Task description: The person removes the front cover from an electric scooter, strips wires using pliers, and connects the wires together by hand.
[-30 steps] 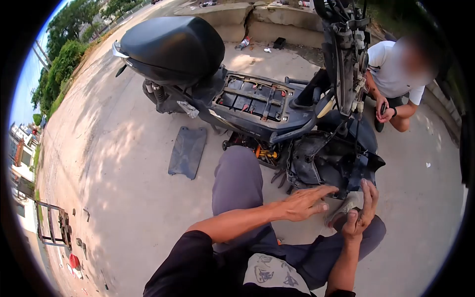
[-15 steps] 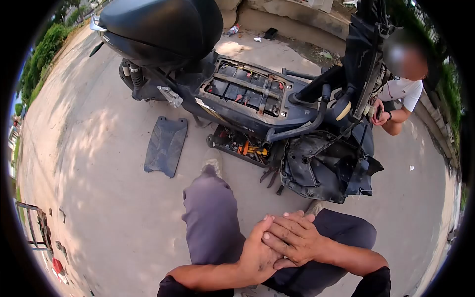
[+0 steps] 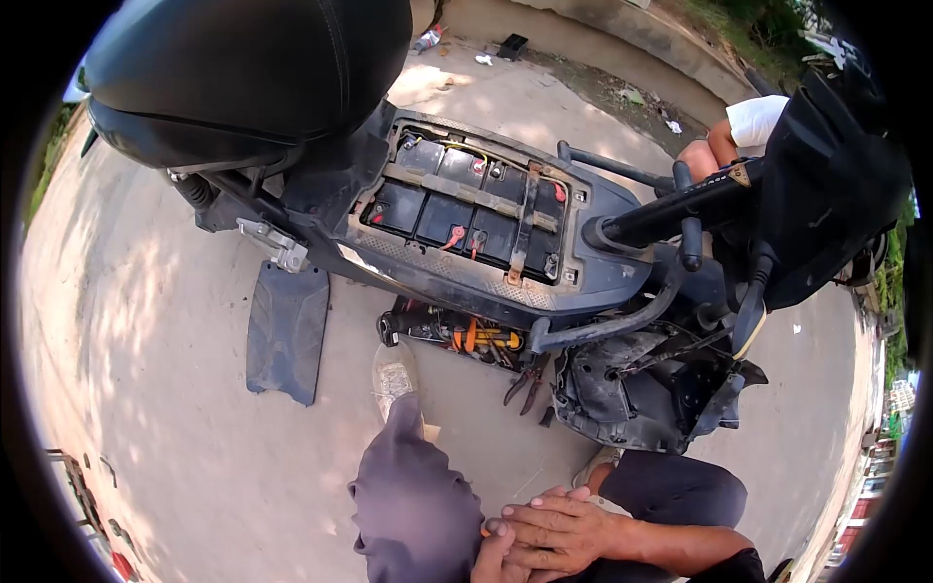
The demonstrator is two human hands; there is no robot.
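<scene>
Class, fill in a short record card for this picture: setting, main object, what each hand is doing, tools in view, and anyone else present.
setting: outdoors on a concrete pavement
main object: scooter with its seat raised and the battery compartment open
left hand: partly hidden under the right, holding nothing that shows
right hand: laid over the left, above the knees
tools: pliers and a tool tray on the ground under the scooter
loose part: dark panel lying flat beside the scooter
other people: a person in a white sleeve behind the scooter
</scene>
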